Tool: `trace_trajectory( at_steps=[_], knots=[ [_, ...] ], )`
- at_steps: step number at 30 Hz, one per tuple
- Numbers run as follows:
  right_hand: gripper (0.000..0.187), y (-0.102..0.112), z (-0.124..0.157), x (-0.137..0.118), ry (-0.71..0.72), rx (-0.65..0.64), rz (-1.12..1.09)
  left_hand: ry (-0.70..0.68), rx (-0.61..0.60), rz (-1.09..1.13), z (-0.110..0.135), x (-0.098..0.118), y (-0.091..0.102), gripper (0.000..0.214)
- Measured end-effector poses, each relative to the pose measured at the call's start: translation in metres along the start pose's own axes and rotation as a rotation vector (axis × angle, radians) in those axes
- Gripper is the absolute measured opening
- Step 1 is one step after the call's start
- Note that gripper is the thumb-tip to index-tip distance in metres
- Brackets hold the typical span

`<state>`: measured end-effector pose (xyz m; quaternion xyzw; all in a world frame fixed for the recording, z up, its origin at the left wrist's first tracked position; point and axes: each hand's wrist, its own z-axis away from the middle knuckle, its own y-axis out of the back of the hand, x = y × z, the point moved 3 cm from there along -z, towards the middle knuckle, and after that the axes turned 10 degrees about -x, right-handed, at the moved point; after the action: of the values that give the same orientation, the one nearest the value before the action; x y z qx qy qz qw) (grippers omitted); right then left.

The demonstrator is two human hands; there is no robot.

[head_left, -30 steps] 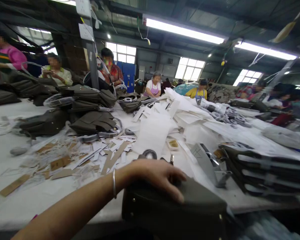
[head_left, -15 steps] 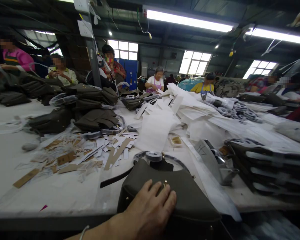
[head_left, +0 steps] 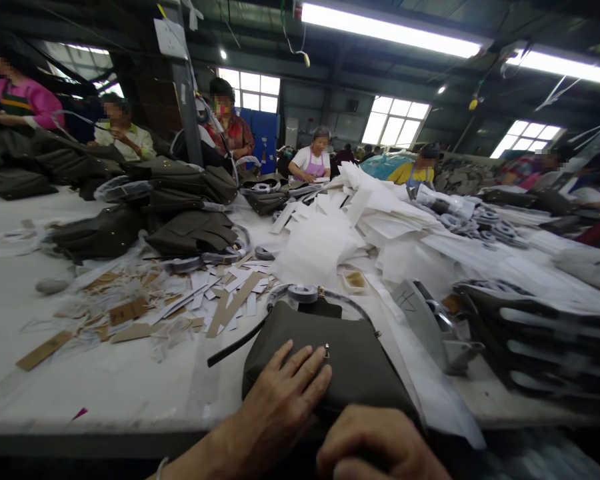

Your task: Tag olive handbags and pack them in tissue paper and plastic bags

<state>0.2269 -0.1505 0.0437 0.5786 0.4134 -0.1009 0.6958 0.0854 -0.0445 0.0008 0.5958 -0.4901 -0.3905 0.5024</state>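
A dark olive handbag (head_left: 350, 360) lies on the table edge in front of me, its wrapped handle and a loose strap (head_left: 235, 347) stretching beyond it. My left hand (head_left: 285, 393) rests flat on the bag's front, fingers extended beside a small gold-coloured clasp (head_left: 327, 350). Low in the picture, my right hand (head_left: 380, 443) is at the bag's near edge with bent, closed fingers. What it grips, if anything, is hidden. A roll of wrapped strap (head_left: 303, 293) sits at the bag's far end.
White sheets (head_left: 315, 247) are heaped behind the bag. Card strips and scraps (head_left: 235, 303) lie to the left. A grey tape dispenser (head_left: 425, 327) and stacked dark bags (head_left: 540, 347) stand right. More dark bags (head_left: 190, 233) lie at the back left; several people work beyond.
My right hand has come into view at the bottom. My left hand has shifted slightly left on the bag, and the bag now lies flatter.
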Motion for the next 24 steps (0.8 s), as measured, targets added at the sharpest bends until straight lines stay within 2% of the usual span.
trace_trajectory(
  at_steps=[2,4,5,7,10,13,16,18,21,24],
  knots=[
    [0.031,0.017,0.01,0.018,-0.088,0.144,0.145,0.045,0.117,-0.08,0.011,-0.007,0.001,0.053],
    [0.054,0.024,0.012,0.036,-0.218,0.216,0.359,0.103,0.171,-0.132,0.02,-0.012,0.0,0.054],
    [0.067,0.023,0.01,0.043,-0.282,0.191,0.448,0.125,0.179,-0.143,0.022,-0.014,-0.001,0.053],
    [0.083,0.018,0.0,0.056,-0.386,0.054,0.536,0.157,0.176,-0.135,0.023,-0.015,-0.005,0.05],
    [0.088,0.017,-0.018,0.065,-0.464,-0.129,0.561,0.19,0.158,-0.111,0.017,-0.015,-0.012,0.04],
    [0.086,0.023,-0.033,0.068,-0.433,-0.222,0.554,0.23,0.071,-0.105,0.008,-0.018,-0.017,0.035],
    [0.079,0.03,-0.037,0.067,-0.364,-0.29,0.524,0.256,-0.128,-0.066,0.008,-0.021,-0.018,0.031],
    [0.077,0.035,-0.036,0.064,-0.317,-0.323,0.494,0.26,-0.209,-0.031,0.014,-0.022,-0.013,0.03],
    [0.082,0.039,-0.028,0.064,-0.231,-0.337,0.47,0.261,-0.251,0.003,0.022,-0.024,-0.004,0.029],
    [0.08,0.028,-0.015,0.08,-0.105,-0.285,0.529,0.25,-0.293,0.023,0.023,-0.027,-0.008,0.02]
  ],
)
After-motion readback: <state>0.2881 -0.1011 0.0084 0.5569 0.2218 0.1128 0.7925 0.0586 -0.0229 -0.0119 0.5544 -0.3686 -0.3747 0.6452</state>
